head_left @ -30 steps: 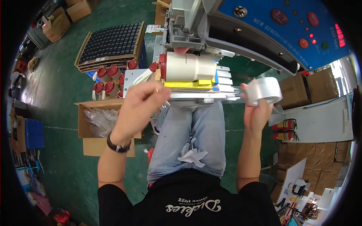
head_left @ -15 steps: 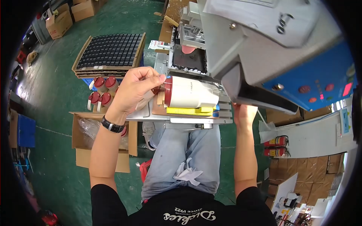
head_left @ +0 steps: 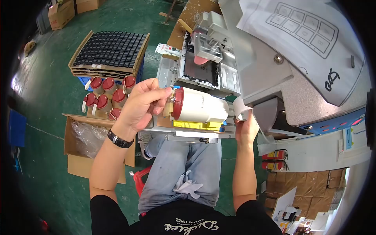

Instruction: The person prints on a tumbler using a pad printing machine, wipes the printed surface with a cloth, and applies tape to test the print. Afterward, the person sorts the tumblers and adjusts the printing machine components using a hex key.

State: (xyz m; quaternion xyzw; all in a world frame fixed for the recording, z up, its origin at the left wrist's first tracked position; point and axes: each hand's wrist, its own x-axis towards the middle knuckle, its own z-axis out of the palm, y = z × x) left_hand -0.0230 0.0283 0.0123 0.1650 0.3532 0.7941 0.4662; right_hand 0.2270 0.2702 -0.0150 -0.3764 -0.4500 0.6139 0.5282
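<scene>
A cream tumbler (head_left: 201, 105) with a red lid (head_left: 178, 103) lies on its side, small dark print facing up. Beneath it is a yellow ribbed support (head_left: 196, 125) on the machine's bed. My left hand (head_left: 147, 103) is closed at the lid end, thumb and forefinger pinching some clear plastic (head_left: 171, 94). Beyond the tumbler's base, my right hand (head_left: 247, 127) has its fingers around a white, hollow, roll-like piece (head_left: 241, 108); its exact kind is unclear. Part of those fingers is hidden behind the piece.
The grey machine head (head_left: 270, 58) overhangs on the right, with an ink plate (head_left: 201, 72) behind the tumbler. Several red-lidded tumblers (head_left: 102, 102) stand at left, beside stacked black grids (head_left: 109, 49). An open carton (head_left: 72, 137) holds clear plastic bags.
The view has shifted, showing more of the machine and standing tumblers. My right hand now shows with the white piece, previously hidden by the machine head. My left hand keeps its pinch beside the lid.
</scene>
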